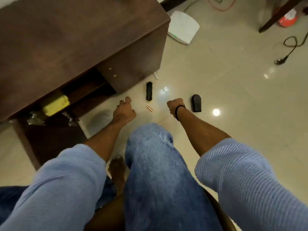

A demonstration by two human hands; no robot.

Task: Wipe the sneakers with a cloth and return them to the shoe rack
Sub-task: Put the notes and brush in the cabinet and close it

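Observation:
My left hand reaches down over the floor beside the brown shoe rack, its fingers curled and holding nothing. My right hand, with a black band on the wrist, is stretched out to the right of it, closed in a fist and holding nothing. A yellow folded cloth-like thing lies on an open shelf of the rack, left of my left hand. No sneakers are in view.
On the tiled floor lie a black oblong object, a small copper cylinder and a black rounded piece. A white device and cables sit farther back. My knee in jeans is between my arms.

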